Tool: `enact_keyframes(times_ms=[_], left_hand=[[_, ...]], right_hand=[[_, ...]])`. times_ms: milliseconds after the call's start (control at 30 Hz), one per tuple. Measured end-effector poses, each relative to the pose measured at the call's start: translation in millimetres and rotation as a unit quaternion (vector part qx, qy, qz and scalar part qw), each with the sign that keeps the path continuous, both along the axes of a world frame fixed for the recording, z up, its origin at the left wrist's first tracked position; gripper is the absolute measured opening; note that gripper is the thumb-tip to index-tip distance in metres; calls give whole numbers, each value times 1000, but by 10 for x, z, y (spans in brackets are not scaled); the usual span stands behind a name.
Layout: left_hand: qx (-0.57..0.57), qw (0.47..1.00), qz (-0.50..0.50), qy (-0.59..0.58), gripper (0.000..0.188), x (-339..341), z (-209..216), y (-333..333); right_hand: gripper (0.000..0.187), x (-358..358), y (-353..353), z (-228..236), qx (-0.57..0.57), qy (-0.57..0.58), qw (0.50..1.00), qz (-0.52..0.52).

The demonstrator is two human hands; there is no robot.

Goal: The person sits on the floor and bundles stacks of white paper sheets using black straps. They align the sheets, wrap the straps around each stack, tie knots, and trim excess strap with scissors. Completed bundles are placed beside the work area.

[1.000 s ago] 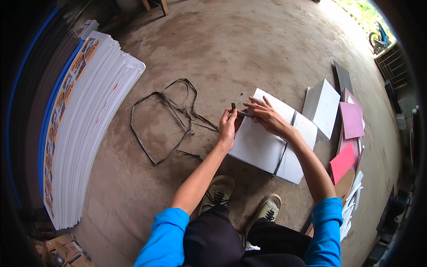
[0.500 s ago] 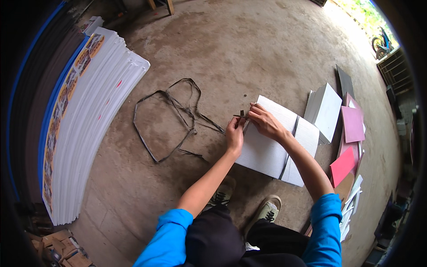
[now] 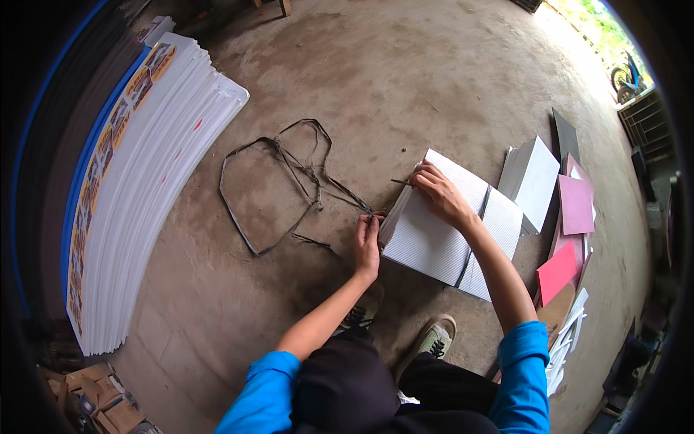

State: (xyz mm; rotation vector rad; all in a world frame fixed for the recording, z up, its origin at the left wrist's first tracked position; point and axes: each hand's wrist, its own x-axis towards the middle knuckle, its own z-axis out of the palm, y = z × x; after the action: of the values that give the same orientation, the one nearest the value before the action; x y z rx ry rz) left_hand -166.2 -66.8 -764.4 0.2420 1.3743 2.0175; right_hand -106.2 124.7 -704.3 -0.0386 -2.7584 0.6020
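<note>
A stack of white ribbed sheets (image 3: 434, 242) lies on the floor in front of me, one black band (image 3: 473, 231) running across its right part. My left hand (image 3: 367, 249) is just off the stack's left edge, fingertips pinched on a black plastic strap (image 3: 358, 201). That strap trails left into a loose tangle of loops on the floor. Over the stack's far left corner, my right hand (image 3: 442, 195) is closed, with a short dark strip end (image 3: 400, 181) poking out past its fingers. Whether this belongs to the same strap is hidden.
At left stands a tall stack of white printed sheets (image 3: 155, 173). Right of the ribbed stack are a white block of sheets (image 3: 533, 181), pink boards (image 3: 575, 206) and white scraps (image 3: 567, 343). Cardboard pieces (image 3: 108, 405) lie lower left. My shoe (image 3: 434, 340) is close to the stack.
My hands, together at the stack's far left corner before, have separated. The left moved down and toward me, holding the strap; the right stays near the corner. The view shifted slightly.
</note>
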Motion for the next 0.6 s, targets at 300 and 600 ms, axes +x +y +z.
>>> enact_keyframes(times_ms=[300,600], left_hand=[[-104,988,104,48,24,-25,-54,301],[-70,950,-1,304,19,-506,55,486]], right_hand=[[18,-26,86,-17,19,21,998,-48],[9,-138,-194,102,-35,-17,998,-51]])
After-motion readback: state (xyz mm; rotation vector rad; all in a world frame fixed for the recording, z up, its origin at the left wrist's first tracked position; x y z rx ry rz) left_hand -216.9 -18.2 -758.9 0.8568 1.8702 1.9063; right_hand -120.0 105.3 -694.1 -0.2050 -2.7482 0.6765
